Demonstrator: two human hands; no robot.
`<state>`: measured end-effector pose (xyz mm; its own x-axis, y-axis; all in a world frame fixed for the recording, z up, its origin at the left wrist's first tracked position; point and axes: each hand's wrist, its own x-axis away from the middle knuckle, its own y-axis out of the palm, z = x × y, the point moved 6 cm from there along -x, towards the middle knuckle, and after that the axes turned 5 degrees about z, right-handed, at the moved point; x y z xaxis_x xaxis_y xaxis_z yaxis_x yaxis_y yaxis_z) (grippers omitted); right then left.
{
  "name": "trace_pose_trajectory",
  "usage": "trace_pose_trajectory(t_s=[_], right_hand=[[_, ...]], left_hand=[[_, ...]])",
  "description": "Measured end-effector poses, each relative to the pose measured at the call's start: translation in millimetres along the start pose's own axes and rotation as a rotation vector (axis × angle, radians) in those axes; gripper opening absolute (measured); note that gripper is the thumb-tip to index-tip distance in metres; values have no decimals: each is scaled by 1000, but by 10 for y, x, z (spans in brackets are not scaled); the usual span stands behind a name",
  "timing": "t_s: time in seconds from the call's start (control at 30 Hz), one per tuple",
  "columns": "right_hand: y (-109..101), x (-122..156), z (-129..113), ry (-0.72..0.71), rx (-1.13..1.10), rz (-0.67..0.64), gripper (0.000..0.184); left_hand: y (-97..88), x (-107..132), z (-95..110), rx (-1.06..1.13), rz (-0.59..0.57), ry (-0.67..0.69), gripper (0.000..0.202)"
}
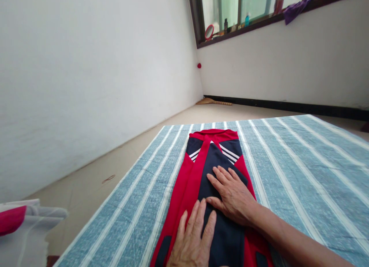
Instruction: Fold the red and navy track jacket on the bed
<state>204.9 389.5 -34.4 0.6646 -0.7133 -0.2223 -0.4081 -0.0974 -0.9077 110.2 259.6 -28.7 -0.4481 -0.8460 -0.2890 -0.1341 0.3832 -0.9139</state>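
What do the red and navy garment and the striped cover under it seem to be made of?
The red and navy garment looks like smooth, matte knit fabric, perhaps synthetic: its colours are even, with little shine. The striped cover looks like matte woven cloth, maybe cotton or a blend: its blue is flecked. The exact fibres cannot be told.

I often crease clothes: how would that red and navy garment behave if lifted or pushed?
The red and navy garment would likely be floppy: it lies in flat cloth layers under the left hand and right hand. Lifted by one edge, its overlapping panels would probably fall open. Pushed along the striped cloth, it may bunch rather than roll, being flat.
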Motion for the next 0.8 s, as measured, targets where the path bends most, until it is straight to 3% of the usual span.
trace_pose_trajectory(t_s=[0.1, 0.33, 0.57, 0.8], right_hand=[[-6, 2, -2, -4, 0, 7, 67], [-11, 8, -6, -2, 4, 15, 67], [-8, 20, 6, -5, 32, 12, 67], [-1, 23, 22, -18, 95, 24, 65]], left_hand=[[-25, -1, 2, 38, -9, -7, 90], [115, 45, -11, 94, -26, -10, 91], [42, -12, 17, 218, -210, -62, 90], [-48, -117, 31, 404, -346, -200, 79]])
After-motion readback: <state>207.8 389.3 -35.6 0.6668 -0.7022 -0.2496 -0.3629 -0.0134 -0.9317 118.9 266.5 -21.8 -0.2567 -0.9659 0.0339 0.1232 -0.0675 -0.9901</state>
